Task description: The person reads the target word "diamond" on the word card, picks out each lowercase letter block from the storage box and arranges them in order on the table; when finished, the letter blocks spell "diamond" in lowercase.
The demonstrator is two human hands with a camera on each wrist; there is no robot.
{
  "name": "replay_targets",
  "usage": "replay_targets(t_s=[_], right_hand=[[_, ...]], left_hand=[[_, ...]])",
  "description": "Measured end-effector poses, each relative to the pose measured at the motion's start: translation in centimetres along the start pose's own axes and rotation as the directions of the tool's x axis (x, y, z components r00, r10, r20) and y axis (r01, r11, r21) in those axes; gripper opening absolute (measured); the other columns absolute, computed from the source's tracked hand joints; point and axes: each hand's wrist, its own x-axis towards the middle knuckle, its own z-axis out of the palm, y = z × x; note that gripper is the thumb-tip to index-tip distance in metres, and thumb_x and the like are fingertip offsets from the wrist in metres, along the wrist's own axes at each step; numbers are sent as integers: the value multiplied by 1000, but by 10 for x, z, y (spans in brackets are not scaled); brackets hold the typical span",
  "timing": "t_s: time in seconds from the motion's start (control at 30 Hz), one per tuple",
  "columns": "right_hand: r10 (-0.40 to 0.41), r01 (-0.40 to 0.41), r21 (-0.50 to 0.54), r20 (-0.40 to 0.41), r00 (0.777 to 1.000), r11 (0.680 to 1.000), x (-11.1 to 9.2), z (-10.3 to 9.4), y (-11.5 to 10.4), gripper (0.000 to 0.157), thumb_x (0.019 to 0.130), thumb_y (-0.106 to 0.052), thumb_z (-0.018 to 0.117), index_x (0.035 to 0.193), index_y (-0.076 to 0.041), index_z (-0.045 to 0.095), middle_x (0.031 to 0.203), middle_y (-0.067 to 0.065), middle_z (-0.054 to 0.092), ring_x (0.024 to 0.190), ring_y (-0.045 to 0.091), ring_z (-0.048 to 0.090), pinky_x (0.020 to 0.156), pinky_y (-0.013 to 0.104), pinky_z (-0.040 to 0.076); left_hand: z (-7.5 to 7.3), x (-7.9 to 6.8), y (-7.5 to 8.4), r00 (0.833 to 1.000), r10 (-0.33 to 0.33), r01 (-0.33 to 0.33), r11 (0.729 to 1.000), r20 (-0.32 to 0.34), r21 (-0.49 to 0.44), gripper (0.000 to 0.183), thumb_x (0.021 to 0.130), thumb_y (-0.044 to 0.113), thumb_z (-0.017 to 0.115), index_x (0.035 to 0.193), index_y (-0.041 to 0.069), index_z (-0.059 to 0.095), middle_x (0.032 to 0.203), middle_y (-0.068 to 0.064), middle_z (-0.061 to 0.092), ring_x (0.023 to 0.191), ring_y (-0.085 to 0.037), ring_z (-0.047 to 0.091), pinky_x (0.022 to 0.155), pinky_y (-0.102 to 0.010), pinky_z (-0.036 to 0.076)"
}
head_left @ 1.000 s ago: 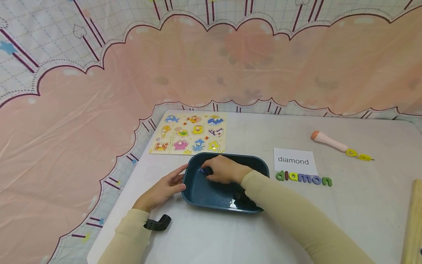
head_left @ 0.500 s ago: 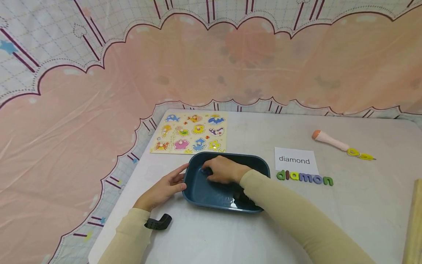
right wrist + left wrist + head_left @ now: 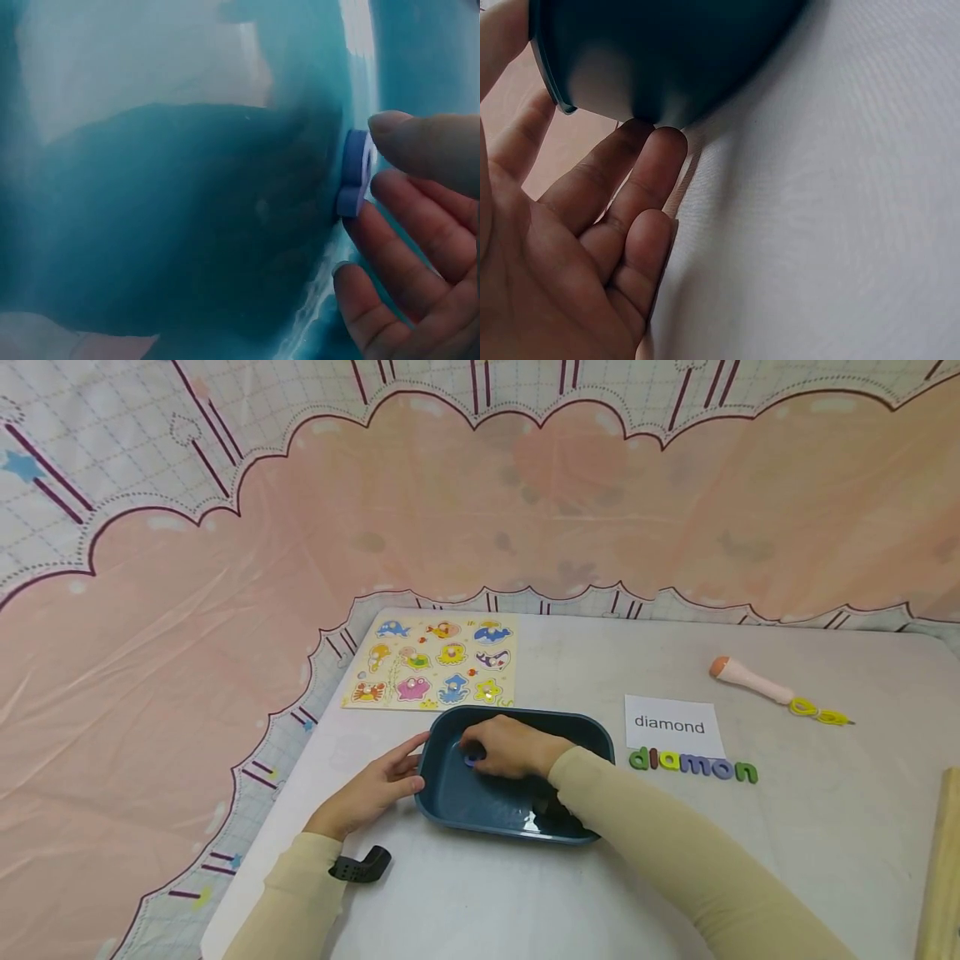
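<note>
A dark blue plastic tray [image 3: 480, 827] stands on the white table. My left hand [image 3: 369, 793] touches its left outer side with spread, mostly straight fingers; in the left wrist view, fingertips [image 3: 667, 146] meet the tray wall [image 3: 667, 52]. Inside the tray, near its left end, is my right hand [image 3: 517, 746]. The right wrist view has a small purple-blue toy letter [image 3: 354, 176] on edge between the thumb above and the fingers below, close to the tray's wall. Which letter it is cannot be told. Right of the tray, coloured letters [image 3: 693, 766] spell "diamon" below a card [image 3: 670, 714] reading "diamond".
A sea-animal peg puzzle board [image 3: 435, 664] lies behind the tray. At the back right is a pink stick-shaped object [image 3: 750, 681] with a yellow cord [image 3: 817, 712]. A wooden edge [image 3: 937, 868] shows at far right. A black strap [image 3: 362, 865] is on the left wrist.
The right hand's fingers have shifted slightly about the purple-blue letter, which now shows just below the fingertips in the head view. The left hand and tray stay in place.
</note>
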Motion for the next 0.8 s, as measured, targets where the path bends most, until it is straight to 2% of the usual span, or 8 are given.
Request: replay_targets(t_s=[0.1, 0.5, 0.8], right_hand=[[4, -3, -11, 17, 1000, 1000, 0, 1, 0, 36, 97, -17, 68, 132, -9, 64, 124, 4, 66, 104, 15, 59, 102, 36, 47], [-11, 11, -44, 20, 1000, 999, 2, 4, 0, 34, 95, -11, 68, 129, -10, 66, 120, 4, 68, 103, 14, 60, 101, 35, 48], [-40, 41, -62, 29, 999, 997, 2, 4, -2, 33, 94, -8, 67, 127, -10, 67, 116, 2, 68, 96, 13, 60, 99, 33, 50]], left_hand=[[0, 0, 0, 1000, 1, -1, 1000, -1, 4, 74, 100, 26, 64, 161, 16, 23, 151, -28, 40, 136, -41, 44, 111, -58, 33], [0, 0, -2, 1000, -2, 2, 1000, -6, 3, 73, 100, 24, 64, 160, 16, 24, 150, -28, 42, 135, -41, 46, 111, -59, 33], [1, 0, -2, 1000, -13, 13, 1000, -7, -5, 73, 100, 24, 64, 161, 17, 24, 151, -27, 41, 136, -41, 45, 110, -58, 33]])
